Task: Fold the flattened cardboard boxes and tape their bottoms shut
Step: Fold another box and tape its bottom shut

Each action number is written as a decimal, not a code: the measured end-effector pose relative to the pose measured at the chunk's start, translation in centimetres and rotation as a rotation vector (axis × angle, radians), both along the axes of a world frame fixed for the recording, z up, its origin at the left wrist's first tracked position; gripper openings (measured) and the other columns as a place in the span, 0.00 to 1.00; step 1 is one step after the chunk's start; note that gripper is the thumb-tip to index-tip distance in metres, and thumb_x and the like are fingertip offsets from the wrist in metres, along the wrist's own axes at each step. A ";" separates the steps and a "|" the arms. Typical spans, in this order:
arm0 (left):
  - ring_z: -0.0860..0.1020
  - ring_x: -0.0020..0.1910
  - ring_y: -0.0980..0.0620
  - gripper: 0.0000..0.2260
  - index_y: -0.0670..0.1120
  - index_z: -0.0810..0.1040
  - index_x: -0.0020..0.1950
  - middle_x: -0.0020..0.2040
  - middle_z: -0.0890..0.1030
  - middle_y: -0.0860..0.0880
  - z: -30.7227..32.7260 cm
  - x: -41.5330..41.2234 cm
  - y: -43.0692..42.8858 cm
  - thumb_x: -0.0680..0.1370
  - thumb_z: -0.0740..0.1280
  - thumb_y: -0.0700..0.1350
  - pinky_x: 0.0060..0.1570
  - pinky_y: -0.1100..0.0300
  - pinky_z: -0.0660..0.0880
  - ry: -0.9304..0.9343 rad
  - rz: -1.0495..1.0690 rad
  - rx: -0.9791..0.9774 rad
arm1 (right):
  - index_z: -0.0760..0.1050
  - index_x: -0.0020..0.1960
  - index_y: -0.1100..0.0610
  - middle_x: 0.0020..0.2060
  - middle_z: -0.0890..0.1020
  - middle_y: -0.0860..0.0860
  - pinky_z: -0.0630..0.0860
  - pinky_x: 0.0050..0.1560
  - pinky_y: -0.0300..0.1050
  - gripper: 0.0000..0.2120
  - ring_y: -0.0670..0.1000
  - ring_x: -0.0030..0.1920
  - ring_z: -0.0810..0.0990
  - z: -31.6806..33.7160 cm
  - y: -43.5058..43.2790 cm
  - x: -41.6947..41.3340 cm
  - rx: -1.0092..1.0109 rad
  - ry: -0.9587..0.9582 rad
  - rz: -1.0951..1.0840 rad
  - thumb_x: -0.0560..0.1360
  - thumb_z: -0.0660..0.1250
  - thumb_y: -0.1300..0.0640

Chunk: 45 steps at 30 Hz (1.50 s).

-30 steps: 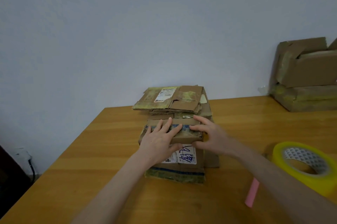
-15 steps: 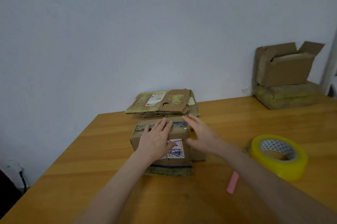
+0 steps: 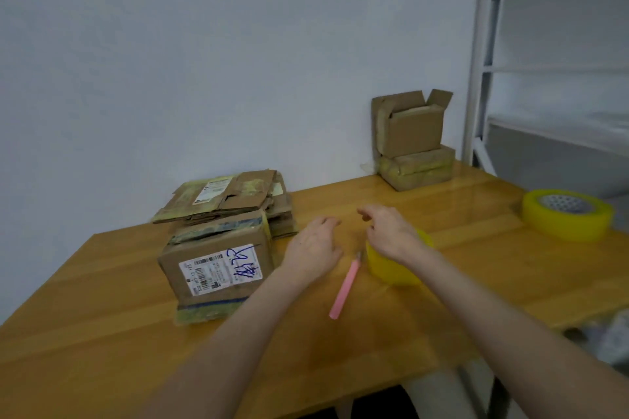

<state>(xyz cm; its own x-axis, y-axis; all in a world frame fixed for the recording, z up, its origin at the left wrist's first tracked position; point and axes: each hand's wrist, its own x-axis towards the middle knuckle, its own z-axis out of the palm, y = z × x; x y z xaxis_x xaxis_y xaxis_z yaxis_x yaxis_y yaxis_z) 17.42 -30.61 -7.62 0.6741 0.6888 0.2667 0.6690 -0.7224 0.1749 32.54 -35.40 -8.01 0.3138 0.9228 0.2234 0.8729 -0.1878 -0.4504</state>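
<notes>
Left hand (image 3: 315,248) and right hand (image 3: 388,234) hovered apart, fingers loose, above the wooden tabletop (image 3: 102,333); pale wall (image 3: 204,61) at twelve o'clock, white shelf (image 3: 482,44) at two.

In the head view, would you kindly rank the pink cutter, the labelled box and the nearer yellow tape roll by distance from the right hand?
1. Nearer yellow tape roll, directly beneath the right hand.
2. Pink cutter, just to its left.
3. Labelled box, farther left, past the left hand.
</notes>
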 end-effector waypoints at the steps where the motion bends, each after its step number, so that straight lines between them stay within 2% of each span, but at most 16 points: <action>1: 0.67 0.68 0.50 0.23 0.48 0.64 0.73 0.71 0.67 0.48 -0.5 1.1 -0.6 0.78 0.62 0.45 0.64 0.57 0.67 0.007 -0.007 -0.066 | 0.69 0.69 0.53 0.65 0.75 0.53 0.70 0.63 0.50 0.23 0.56 0.65 0.70 -0.3 -0.9 1.1 -0.055 -0.009 -0.028 0.75 0.56 0.62; 4: 0.71 0.65 0.48 0.19 0.48 0.70 0.68 0.65 0.74 0.47 -2.0 3.5 -1.9 0.77 0.62 0.48 0.63 0.54 0.69 0.009 0.005 -0.203 | 0.71 0.67 0.52 0.64 0.75 0.54 0.73 0.60 0.50 0.22 0.57 0.64 0.73 -1.4 -3.2 3.0 -0.332 -0.110 -0.022 0.73 0.61 0.58; 6: 0.75 0.58 0.49 0.17 0.49 0.74 0.62 0.57 0.78 0.48 -2.8 4.3 -2.5 0.75 0.64 0.50 0.58 0.53 0.74 -0.030 0.036 -0.300 | 0.70 0.66 0.52 0.65 0.74 0.54 0.69 0.64 0.49 0.22 0.55 0.67 0.70 -2.7 -3.9 3.5 -0.474 -0.205 -0.007 0.72 0.63 0.55; 9: 0.77 0.53 0.52 0.20 0.51 0.73 0.59 0.53 0.79 0.52 -3.6 4.4 -3.2 0.71 0.69 0.57 0.55 0.53 0.76 0.002 0.017 -0.411 | 0.70 0.67 0.47 0.66 0.73 0.52 0.53 0.73 0.54 0.21 0.53 0.70 0.65 -3.5 -4.1 3.8 -0.416 -0.272 -0.017 0.74 0.63 0.54; 11: 0.77 0.53 0.54 0.22 0.50 0.74 0.59 0.53 0.78 0.53 -3.6 4.1 -3.1 0.70 0.72 0.57 0.54 0.56 0.76 -0.049 -0.010 -0.398 | 0.69 0.68 0.45 0.66 0.73 0.50 0.53 0.73 0.53 0.21 0.52 0.69 0.67 -3.0 -4.0 3.7 -0.358 -0.230 0.003 0.75 0.64 0.51; 14: 0.77 0.42 0.59 0.09 0.46 0.82 0.50 0.43 0.81 0.53 -0.9 3.2 -1.6 0.73 0.72 0.48 0.46 0.69 0.74 -0.270 -0.027 -0.271 | 0.77 0.60 0.46 0.55 0.81 0.49 0.72 0.55 0.47 0.15 0.53 0.57 0.77 -0.6 -3.4 3.7 -0.185 0.018 0.052 0.74 0.65 0.47; 15: 0.75 0.37 0.60 0.06 0.45 0.84 0.47 0.38 0.80 0.53 0.5 2.7 -1.0 0.73 0.72 0.46 0.40 0.73 0.71 -0.326 -0.019 -0.248 | 0.80 0.49 0.46 0.44 0.82 0.48 0.72 0.45 0.45 0.07 0.52 0.48 0.79 0.4 -3.2 3.6 -0.100 0.100 0.091 0.74 0.66 0.47; 17: 0.73 0.32 0.62 0.04 0.45 0.84 0.43 0.34 0.79 0.53 3.6 1.8 0.3 0.74 0.71 0.45 0.36 0.71 0.67 -0.414 0.000 -0.271 | 0.76 0.35 0.49 0.30 0.75 0.46 0.67 0.38 0.46 0.10 0.48 0.37 0.74 2.5 -2.5 2.8 0.038 0.197 0.180 0.75 0.66 0.50; 19: 0.74 0.32 0.62 0.05 0.46 0.82 0.42 0.34 0.79 0.53 6.6 0.9 1.5 0.75 0.70 0.46 0.36 0.68 0.68 -0.428 0.017 -0.268 | 0.80 0.46 0.51 0.37 0.77 0.45 0.71 0.42 0.42 0.06 0.44 0.41 0.75 4.6 -1.6 1.5 0.157 0.339 0.259 0.77 0.65 0.53; 22: 0.73 0.30 0.62 0.08 0.45 0.81 0.40 0.33 0.79 0.53 10.3 -0.8 3.4 0.76 0.68 0.46 0.34 0.65 0.68 -0.446 0.062 -0.246 | 0.76 0.61 0.51 0.49 0.79 0.45 0.73 0.43 0.32 0.17 0.42 0.47 0.78 7.2 -0.2 -0.2 0.242 0.606 0.304 0.74 0.67 0.47; 25: 0.74 0.31 0.55 0.10 0.42 0.81 0.39 0.31 0.78 0.49 12.7 -3.5 5.4 0.77 0.67 0.45 0.35 0.63 0.72 -0.560 0.117 -0.327 | 0.72 0.63 0.46 0.49 0.82 0.50 0.78 0.48 0.42 0.30 0.49 0.48 0.82 8.8 0.6 -1.5 0.148 0.824 0.429 0.61 0.74 0.45; 30: 0.74 0.34 0.53 0.08 0.41 0.80 0.42 0.35 0.77 0.47 14.7 -8.8 7.9 0.78 0.67 0.43 0.32 0.65 0.75 -0.780 0.210 -0.473 | 0.70 0.65 0.53 0.40 0.79 0.50 0.73 0.51 0.40 0.33 0.45 0.41 0.79 9.6 2.9 -3.0 0.179 0.868 0.520 0.62 0.76 0.54; 33: 0.72 0.30 0.56 0.08 0.41 0.80 0.41 0.29 0.75 0.51 14.7 -10.6 8.2 0.78 0.67 0.43 0.27 0.67 0.72 -0.774 0.254 -0.478 | 0.66 0.69 0.51 0.54 0.77 0.49 0.75 0.52 0.38 0.37 0.45 0.53 0.77 9.4 4.8 -5.4 0.190 0.779 0.513 0.63 0.77 0.53; 38: 0.69 0.28 0.55 0.08 0.41 0.79 0.41 0.28 0.73 0.50 15.9 -13.1 8.7 0.78 0.66 0.43 0.26 0.67 0.69 -0.905 0.309 -0.480 | 0.48 0.77 0.48 0.74 0.60 0.46 0.67 0.68 0.53 0.53 0.51 0.72 0.62 9.1 8.9 -8.4 0.162 0.679 0.486 0.63 0.79 0.51; 41: 0.69 0.24 0.58 0.08 0.40 0.78 0.40 0.29 0.72 0.49 16.3 -14.2 8.9 0.78 0.66 0.41 0.22 0.70 0.66 -1.046 0.302 -0.587 | 0.54 0.76 0.51 0.72 0.66 0.48 0.69 0.67 0.52 0.49 0.49 0.69 0.68 8.7 10.4 -9.2 0.085 0.837 0.566 0.64 0.79 0.54; 45: 0.70 0.21 0.61 0.08 0.42 0.77 0.41 0.28 0.74 0.51 15.5 -15.4 9.5 0.79 0.65 0.41 0.19 0.73 0.66 -1.291 0.309 -0.835 | 0.71 0.63 0.55 0.55 0.82 0.51 0.79 0.53 0.47 0.31 0.50 0.53 0.82 6.6 10.7 -11.0 0.056 1.195 0.682 0.62 0.76 0.60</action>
<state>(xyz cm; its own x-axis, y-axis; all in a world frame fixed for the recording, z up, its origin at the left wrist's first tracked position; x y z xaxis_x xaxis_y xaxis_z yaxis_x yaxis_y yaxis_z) 2.07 -21.15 7.83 0.1107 0.9937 0.0174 -0.1450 -0.0012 0.9894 21.56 -24.70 -1.43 -0.1680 0.9688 0.1820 -0.1358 0.1601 -0.9777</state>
